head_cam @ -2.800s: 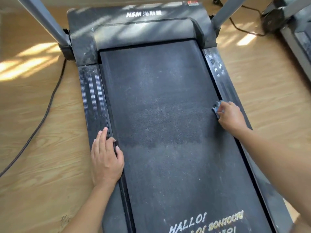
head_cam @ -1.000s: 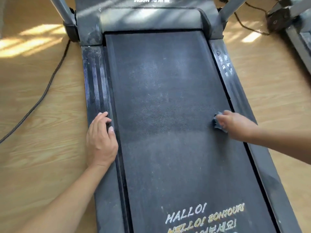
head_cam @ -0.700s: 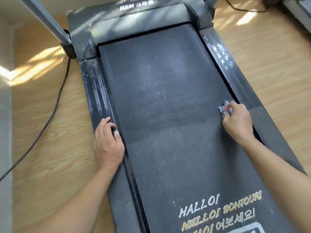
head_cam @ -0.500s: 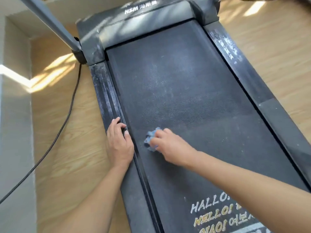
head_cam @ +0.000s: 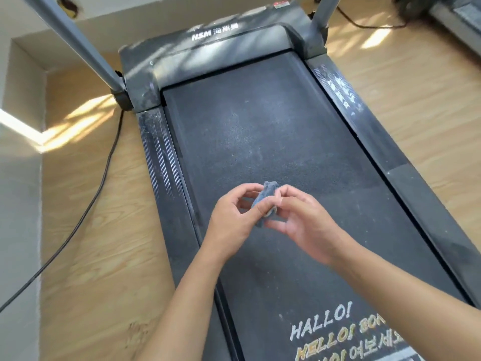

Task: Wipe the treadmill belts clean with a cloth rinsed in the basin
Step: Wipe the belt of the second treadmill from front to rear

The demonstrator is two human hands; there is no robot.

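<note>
A black treadmill belt runs away from me, dusty and pale in its far half, with "HALLO! HELLO!" lettering near me. A small crumpled blue-grey cloth is lifted off the belt, pinched between both hands above its middle. My left hand grips the cloth's left side with thumb and fingers. My right hand holds its right side. Most of the cloth is hidden by my fingers. No basin is in view.
Ribbed side rails flank the belt. Grey uprights rise at the front corners beside the motor cover. A black cable trails over the wooden floor on the left. A second machine stands at the far right. A wall corner is at the left.
My right hand swept the cloth across the belt from the right edge to the left, then lifted it. My left hand left the side rail and took hold of the cloth too.
</note>
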